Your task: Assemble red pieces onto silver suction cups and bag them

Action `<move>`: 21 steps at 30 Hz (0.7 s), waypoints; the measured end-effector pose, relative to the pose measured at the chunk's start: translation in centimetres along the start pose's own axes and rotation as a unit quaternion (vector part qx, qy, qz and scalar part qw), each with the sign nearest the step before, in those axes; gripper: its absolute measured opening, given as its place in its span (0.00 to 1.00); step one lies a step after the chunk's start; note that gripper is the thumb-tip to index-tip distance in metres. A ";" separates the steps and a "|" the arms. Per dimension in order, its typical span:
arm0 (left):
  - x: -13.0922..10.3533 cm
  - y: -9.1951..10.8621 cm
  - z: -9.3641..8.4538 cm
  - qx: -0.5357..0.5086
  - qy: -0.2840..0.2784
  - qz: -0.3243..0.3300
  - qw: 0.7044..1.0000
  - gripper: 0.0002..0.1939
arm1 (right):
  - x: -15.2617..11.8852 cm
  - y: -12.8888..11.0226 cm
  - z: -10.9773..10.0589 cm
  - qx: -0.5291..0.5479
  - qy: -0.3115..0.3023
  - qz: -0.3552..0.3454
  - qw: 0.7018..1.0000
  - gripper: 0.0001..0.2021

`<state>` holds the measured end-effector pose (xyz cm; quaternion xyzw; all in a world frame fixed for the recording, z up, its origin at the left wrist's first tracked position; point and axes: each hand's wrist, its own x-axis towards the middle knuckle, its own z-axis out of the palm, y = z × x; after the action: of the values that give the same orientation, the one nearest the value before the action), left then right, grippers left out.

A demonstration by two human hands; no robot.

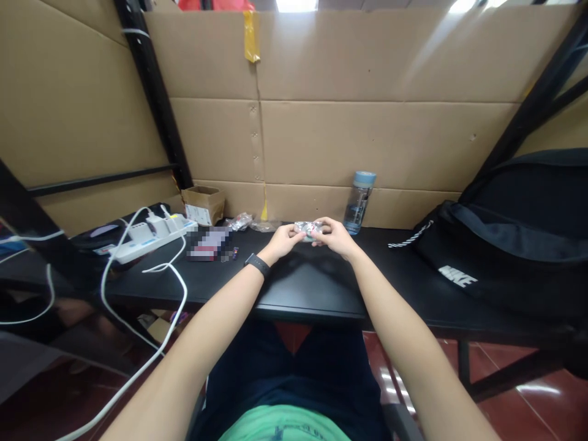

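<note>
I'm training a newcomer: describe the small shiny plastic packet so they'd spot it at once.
Find the black desktop below the brown cardboard wall. Near its middle, left of the clear bottle with a pale-blue lid, the bare left hand and right hand hold the small shiny plastic packet between them. Unlike the crumpled clear wrapper lying by the brown cardboard box, it is hand-held.

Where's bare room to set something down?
Bare black tabletop shows nearer than the hands, between the left forearm and right forearm, and between right forearm and black fabric backpack. Crowded: the left, with white plastic power strip, white cable, brown cardboard box.
</note>
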<state>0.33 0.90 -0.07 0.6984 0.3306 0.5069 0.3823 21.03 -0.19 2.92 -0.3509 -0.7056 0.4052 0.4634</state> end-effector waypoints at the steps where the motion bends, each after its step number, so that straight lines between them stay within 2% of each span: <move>1: 0.0 0.0 0.0 -0.001 0.004 -0.003 1.000 0.19 | -0.1 0.0 0.2 0.014 -0.008 0.004 1.000 0.25; 5: -0.2 0.0 -0.3 0.049 0.020 0.001 0.999 0.17 | -0.2 0.2 0.5 -0.002 0.002 0.031 1.000 0.25; 10: -0.8 1.3 -0.5 0.154 0.021 0.014 0.988 0.25 | 0.2 0.8 0.4 -0.029 0.032 0.040 0.998 0.27; 14: -1.5 2.7 0.0 0.315 0.035 0.034 0.948 0.21 | 0.2 0.9 0.4 -0.041 0.038 0.028 0.998 0.27; 18: -2.1 3.9 0.5 0.416 0.076 0.097 0.901 0.26 | 0.2 0.7 0.3 -0.031 0.078 0.021 0.996 0.27; 21: -2.4 4.5 0.9 0.450 0.032 0.171 0.876 0.27 | 0.2 0.6 0.4 0.011 0.087 0.038 0.995 0.26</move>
<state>0.84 -3.51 2.59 0.8243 0.4099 0.3828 -0.0766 20.65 0.09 2.35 -0.4061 -0.6447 0.3980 0.5110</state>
